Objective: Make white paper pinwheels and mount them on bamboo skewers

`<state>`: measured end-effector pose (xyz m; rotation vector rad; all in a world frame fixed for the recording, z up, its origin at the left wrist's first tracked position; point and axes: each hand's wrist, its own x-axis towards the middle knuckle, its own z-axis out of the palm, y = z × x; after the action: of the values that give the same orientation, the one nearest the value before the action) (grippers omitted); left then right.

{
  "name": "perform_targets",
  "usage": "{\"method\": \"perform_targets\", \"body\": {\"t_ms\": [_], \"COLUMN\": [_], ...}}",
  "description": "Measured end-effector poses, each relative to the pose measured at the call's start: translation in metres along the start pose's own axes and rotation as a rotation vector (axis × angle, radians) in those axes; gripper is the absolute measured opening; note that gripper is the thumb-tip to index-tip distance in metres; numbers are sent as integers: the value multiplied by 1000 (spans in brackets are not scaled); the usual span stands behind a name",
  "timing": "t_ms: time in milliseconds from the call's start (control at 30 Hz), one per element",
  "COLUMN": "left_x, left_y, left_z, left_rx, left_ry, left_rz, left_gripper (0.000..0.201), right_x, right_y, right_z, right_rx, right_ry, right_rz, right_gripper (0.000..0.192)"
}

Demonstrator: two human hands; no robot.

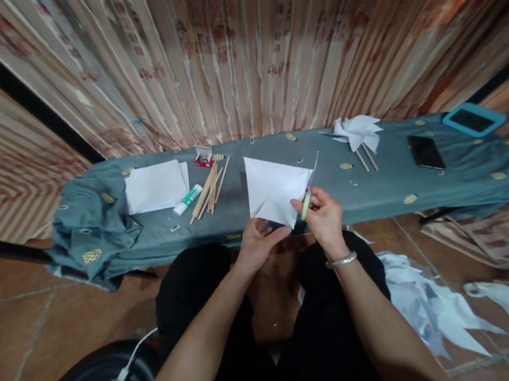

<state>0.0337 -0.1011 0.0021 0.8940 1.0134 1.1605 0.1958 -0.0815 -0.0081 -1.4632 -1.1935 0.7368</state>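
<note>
Two hands, one scissors, two phones, one glue tube.

A long, low counter is covered with a grey-green cloth that hangs in folds at its left end. On it, from the left, lie a stack of white paper, a white and green tube, a small red box and a bundle of wooden sticks. Further right lie paper pinwheels on sticks, a black phone and a tablet in a blue case. White paper scraps lie on the tiled floor.
</note>
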Motion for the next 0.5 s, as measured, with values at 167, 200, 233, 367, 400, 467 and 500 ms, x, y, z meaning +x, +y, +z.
{"method": "perform_targets", "body": {"t_ms": [167, 200, 233, 367, 400, 467, 500], "left_x": [10, 12, 15, 21, 22, 25, 27], "left_y": [2, 2, 2, 3, 4, 9, 12], "left_z": [-1, -4, -7, -18, -21, -25, -28], "left_rx": [-32, -23, -11, 30, 40, 61, 69], "left_ry": [131, 187, 234, 326, 336, 360, 375], "left_rz": [121, 148, 165, 183, 196, 243, 274], "left_gripper": [36, 36, 36, 38, 38, 36, 35], "right_x": [-9, -9, -10, -13, -14, -18, -21], "right_y": [-19, -22, -24, -28, -29, -30, -30], "right_z": [15, 17, 18, 19, 19, 16, 14], "right_rx": [244, 286, 324, 392, 382, 348, 328], "right_ry": [-28, -49, -67, -146, -173, -239, -276], "right_rz": [119, 133, 143, 159, 161, 164, 166], "right_gripper": [55, 53, 52, 52, 53, 52, 52]}}
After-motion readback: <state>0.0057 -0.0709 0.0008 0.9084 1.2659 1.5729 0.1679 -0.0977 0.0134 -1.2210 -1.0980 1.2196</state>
